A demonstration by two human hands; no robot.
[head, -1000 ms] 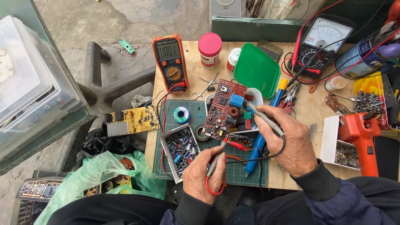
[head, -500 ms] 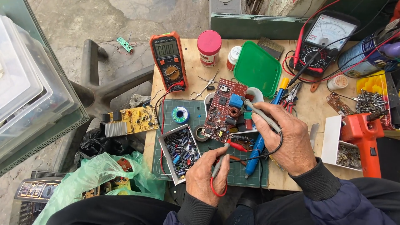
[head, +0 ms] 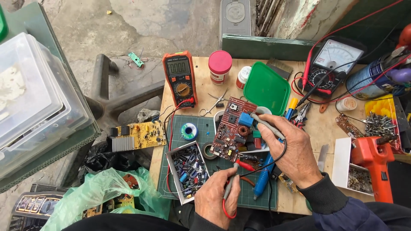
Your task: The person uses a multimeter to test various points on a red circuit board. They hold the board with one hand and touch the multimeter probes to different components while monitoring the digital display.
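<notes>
Left hand grip: the left hand (head: 218,201) is clenched round a grey test probe (head: 231,185) with a red lead, its tip set down at the near edge of the red circuit board (head: 234,133).
Right hand grip: the right hand (head: 291,149) pinches a second grey probe (head: 266,125) with a black lead, its tip touching a part beside the blue block on the board.
Step in hand: by the look of it, a two-point reading across the board; which exact joints the tips touch is too small to tell.
Next move calls for: both tips kept steady and a look at the orange multimeter (head: 180,78) on the far left of the table.
Board: red, tilted, propped on a white tub, crowded with parts, on the green cutting mat (head: 201,128) in the middle of the table.
Around it: a tray of capacitors (head: 188,170) just left, a solder reel (head: 189,131) on the mat, a blue soldering iron (head: 262,179) near the right hand.
</notes>
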